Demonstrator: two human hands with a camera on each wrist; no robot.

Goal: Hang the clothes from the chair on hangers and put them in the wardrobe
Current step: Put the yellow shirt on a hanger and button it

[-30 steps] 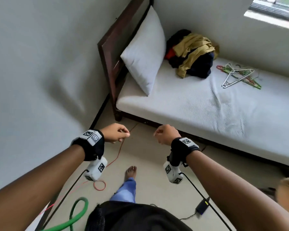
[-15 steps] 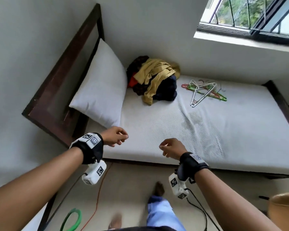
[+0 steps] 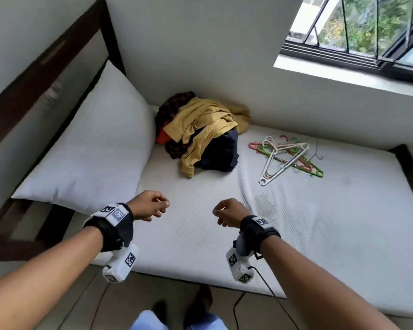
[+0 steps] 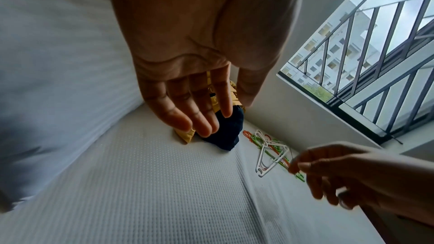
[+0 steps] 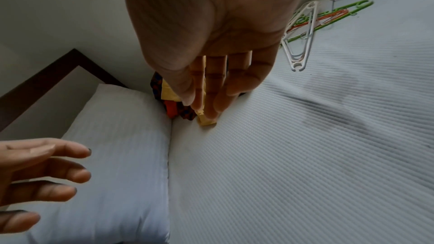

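A pile of clothes (image 3: pixel 200 132), mustard yellow on top with dark blue, checked and orange pieces under it, lies on the bed against the far wall. Several plastic hangers (image 3: pixel 284 156), white, green and orange, lie to its right on the mattress. My left hand (image 3: pixel 161 207) and right hand (image 3: pixel 218 214) hover over the near part of the mattress, well short of the pile. Both hold nothing, with loosely curled fingers. The left wrist view shows my relaxed fingers (image 4: pixel 192 110) in front of the clothes (image 4: pixel 225 131). In the right wrist view, the hangers (image 5: pixel 303 31) lie to the hand's right.
The white mattress (image 3: pixel 320 222) fills a dark wooden bed frame. A white pillow (image 3: pixel 88 158) leans on the headboard (image 3: pixel 45 60) at the left. A barred window (image 3: pixel 367 32) sits above the bed's right end. Cables (image 3: pixel 239 310) run on the floor by my feet.
I have stepped up to the bed, so the pile and hangers are nearer. Both hands have moved from over the floor to over the mattress, still holding nothing.
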